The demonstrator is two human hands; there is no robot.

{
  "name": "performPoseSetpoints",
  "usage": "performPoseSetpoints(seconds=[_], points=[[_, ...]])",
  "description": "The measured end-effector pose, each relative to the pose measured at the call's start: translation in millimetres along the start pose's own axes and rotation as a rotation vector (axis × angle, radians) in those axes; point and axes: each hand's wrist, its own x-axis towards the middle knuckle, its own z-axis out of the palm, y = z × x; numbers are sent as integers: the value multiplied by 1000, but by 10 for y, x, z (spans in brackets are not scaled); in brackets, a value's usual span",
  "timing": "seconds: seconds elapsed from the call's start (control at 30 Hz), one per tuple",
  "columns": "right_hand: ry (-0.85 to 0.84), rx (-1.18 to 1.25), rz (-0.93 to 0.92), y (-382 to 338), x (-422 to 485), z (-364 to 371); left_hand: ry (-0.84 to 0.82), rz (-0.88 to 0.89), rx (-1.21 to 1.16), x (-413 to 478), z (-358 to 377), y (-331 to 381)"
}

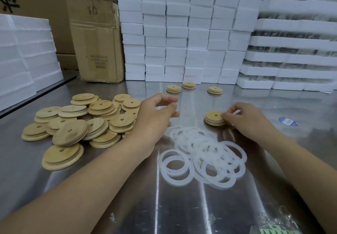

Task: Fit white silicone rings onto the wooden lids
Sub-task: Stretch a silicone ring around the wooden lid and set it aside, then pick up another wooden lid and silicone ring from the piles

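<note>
Steel table (127,193) bears holed wooden lids (70,132), translucent rings (202,153).

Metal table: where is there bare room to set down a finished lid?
Bare steel lies between the three far lids and the left hand, and right of the right hand around the blue sticker. Crowded: lid pile left, ring pile centre.
</note>
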Motion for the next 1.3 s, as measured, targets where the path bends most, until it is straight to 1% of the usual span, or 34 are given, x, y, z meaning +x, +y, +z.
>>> performPoseSetpoints(seconds=[0.03,0.1,0.2,0.33,0.37,0.47,0.53,0.7,0.8,0.87,0.9,0.93,1.0,1.03,1.07,1.1,1.13,1.2,1.3], points=[[8,-93,0,35,17,14,1,-6,7,-3,4,4],[28,-182,-38,65,26,46,1,-13,11,-13,12,7],[75,-224,-188,48,9,105,5,-16,26,-17,4,7],[63,-369,-347,19,-31,138,14,-13,39,-20,5,7],[22,-399,-369,14,-39,137,15,-9,46,-17,9,8],[-235,-450,-369,5,-71,154,14,-2,63,-23,22,8],[-321,-417,-363,3,-77,176,9,8,72,-31,30,6],[-348,-351,-386,24,-80,174,8,20,104,-23,30,-5],[-332,-319,-404,24,-78,190,-11,48,138,-9,23,-9],[-313,-281,-400,42,-71,199,-31,128,246,-3,4,-10],[-308,-267,-395,54,-71,198,-40,187,345,-5,-14,-10],[-302,-258,-389,59,-64,194,-48,253,491,0,-39,-12],[-281,-263,-381,66,-34,184,-60,366,904,13,-109,-27],[-270,-272,-381,67,-21,187,-58,399,1094,26,-151,-52],[-261,-274,-384,73,-16,194,-61,400,1221,36,-189,-81],[-254,-269,-391,76,-16,200,-76,377,1283,48,-224,-104],[-246,-262,-399,70,-21,203,-96,345,1296,57,-255,-111],[-222,-257,-416,36,-41,195,-132,322,1244,80,-287,-106],[-196,-211,-414,-14,-58,173,-128,359,1194,70,-270,-74]])
